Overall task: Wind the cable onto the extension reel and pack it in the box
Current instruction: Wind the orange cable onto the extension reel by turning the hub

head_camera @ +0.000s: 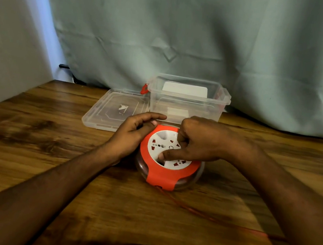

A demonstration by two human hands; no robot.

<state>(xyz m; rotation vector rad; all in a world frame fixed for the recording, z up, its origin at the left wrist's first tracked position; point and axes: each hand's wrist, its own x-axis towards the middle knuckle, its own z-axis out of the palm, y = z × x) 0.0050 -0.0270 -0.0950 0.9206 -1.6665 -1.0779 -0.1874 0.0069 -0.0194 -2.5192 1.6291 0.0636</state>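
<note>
**A:** Extension reel (168, 163) status check, going left to right. The clear lid (114, 111) lies flat on the wooden surface (51, 131), off the box. Next the left hand (134, 133) steadies the reel's left edge, thumb on the orange rim, fingers loosely curved around the side. The reel itself sits mid-surface, just in front of the clear box (187, 101).

**B:** And the other hand?

**A:** The right hand (199, 142) is on top of the white socket face, fist mostly clenched, with one of its fingers (169, 154) poked into a recess in the face. Looks like cranking to me.

**B:** So winding's not finished?

**A:** Nope. The red cable (225, 220) trails from the reel's near edge off to the right along the surface; can't see its end. I'd say winding is partway, and packing and lidding are both left.
</note>
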